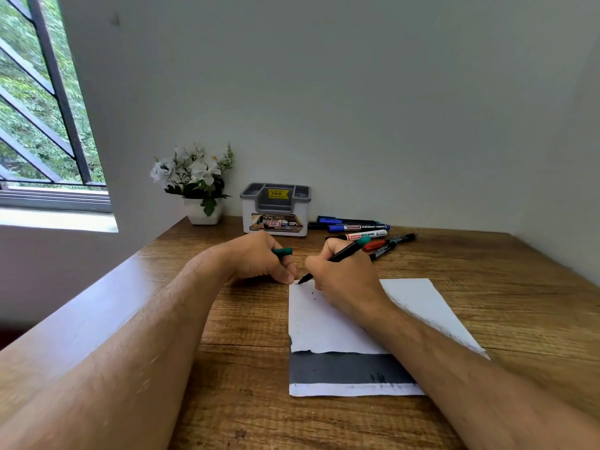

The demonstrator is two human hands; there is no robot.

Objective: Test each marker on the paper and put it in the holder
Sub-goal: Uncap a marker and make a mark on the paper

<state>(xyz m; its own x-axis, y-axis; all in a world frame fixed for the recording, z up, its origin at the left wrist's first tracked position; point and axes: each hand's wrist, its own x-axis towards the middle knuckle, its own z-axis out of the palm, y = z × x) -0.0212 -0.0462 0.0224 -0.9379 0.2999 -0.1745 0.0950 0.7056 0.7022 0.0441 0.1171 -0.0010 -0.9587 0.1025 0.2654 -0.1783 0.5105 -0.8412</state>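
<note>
Your right hand (pixel 341 280) grips the slim green marker (pixel 337 256) mid-barrel, tip on the paper's (pixel 328 319) far-left corner. Light, rigid, likely slick. Left hand (pixel 259 258) closed around its cap (pixel 283 252).

1. Grey-and-white plastic desk holder (pixel 275 209): a yellow price sticker (pixel 278 193) on the inner wall reads "49.00"; its other lines are too small to read.
2. The same holder, front label (pixel 276 223): a handwritten "42" in a red box, then "OP", cut off.
3. Blue-capped marker (pixel 358 227): "PERMANENT MARKER".
4. White-barrelled marker (pixel 365 236): "WHITE BOARD".
</note>
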